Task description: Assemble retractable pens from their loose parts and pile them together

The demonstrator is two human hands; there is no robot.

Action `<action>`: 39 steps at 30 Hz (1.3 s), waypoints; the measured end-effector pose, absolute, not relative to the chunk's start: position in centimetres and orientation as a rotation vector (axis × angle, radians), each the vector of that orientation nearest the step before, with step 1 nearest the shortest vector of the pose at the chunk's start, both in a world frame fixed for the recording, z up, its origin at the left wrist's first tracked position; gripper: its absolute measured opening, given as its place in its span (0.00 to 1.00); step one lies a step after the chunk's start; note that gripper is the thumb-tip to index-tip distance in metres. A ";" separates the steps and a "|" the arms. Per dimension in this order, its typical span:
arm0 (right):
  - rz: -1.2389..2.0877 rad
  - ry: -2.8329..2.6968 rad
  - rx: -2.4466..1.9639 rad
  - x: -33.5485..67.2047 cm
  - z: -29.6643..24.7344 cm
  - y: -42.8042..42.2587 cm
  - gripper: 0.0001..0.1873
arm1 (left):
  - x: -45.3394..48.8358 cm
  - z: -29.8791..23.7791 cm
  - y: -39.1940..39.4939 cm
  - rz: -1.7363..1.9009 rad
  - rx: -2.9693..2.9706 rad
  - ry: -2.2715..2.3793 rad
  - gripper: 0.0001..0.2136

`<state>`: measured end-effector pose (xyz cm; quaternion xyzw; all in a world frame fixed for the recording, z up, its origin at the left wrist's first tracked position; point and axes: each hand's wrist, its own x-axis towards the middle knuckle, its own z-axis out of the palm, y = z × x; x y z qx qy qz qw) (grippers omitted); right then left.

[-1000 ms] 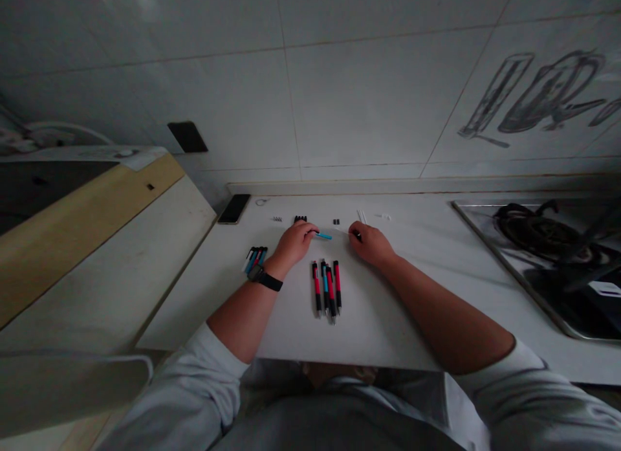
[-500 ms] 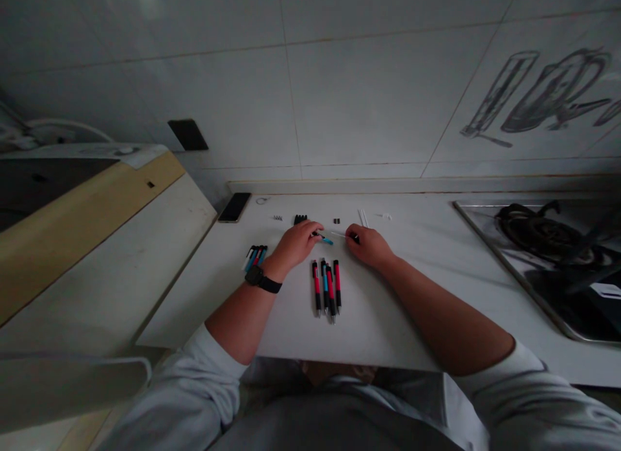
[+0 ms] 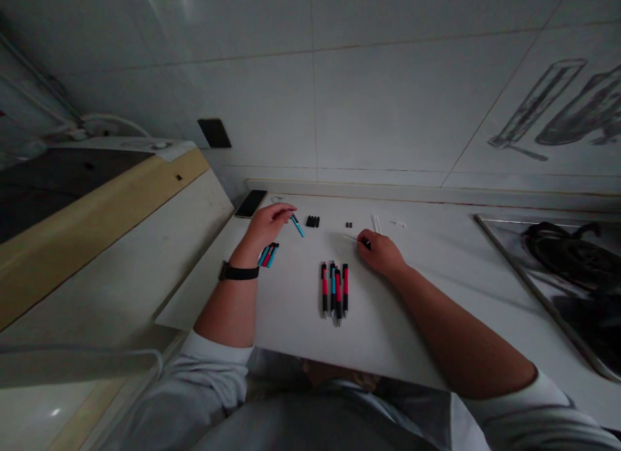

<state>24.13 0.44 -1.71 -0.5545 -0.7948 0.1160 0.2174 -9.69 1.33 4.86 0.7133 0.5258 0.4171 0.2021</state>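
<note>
My left hand [image 3: 266, 223] is closed on a blue pen barrel [image 3: 297, 226] and has reached toward the back left of the white counter [image 3: 301, 308]. My right hand [image 3: 382, 252] is pinched on a thin white refill [image 3: 350, 239] with a small black piece at its fingertips. Several assembled red, blue and black pens [image 3: 334, 289] lie side by side between my arms. A small bunch of pen parts [image 3: 268, 254] lies under my left wrist. A row of black caps [image 3: 313, 221] sits just beyond the blue barrel.
A dark phone [image 3: 251, 204] lies at the counter's back left corner. Small black bits [image 3: 348, 225] and white refills [image 3: 375, 222] lie near the tiled wall. A gas hob [image 3: 567, 263] fills the right side. A wooden-edged unit [image 3: 111, 205] stands at the left.
My left hand has swung to the left and back with the blue barrel, away from my right hand. The view has shifted, so everything sits further right.
</note>
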 end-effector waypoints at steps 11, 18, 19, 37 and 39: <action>0.324 -2.200 -1.534 24.2 -1.7 0.5 0.08 | -12.8 2.6 1.4 0.620 2.029 1.532 0.08; 0.325 -2.201 -1.536 24.2 -1.8 0.5 0.08 | -11.9 1.4 1.8 0.459 2.221 1.651 0.03; 0.320 -2.204 -1.538 24.2 -1.8 0.6 0.08 | -11.5 1.2 1.7 0.441 2.251 1.661 0.02; 0.336 -2.202 -1.535 24.3 -1.8 0.6 0.07 | -11.5 1.7 1.4 0.350 2.209 1.655 0.02; 0.330 -2.204 -1.535 24.3 -1.7 0.6 0.07 | -11.8 1.7 1.5 0.339 2.198 1.658 0.03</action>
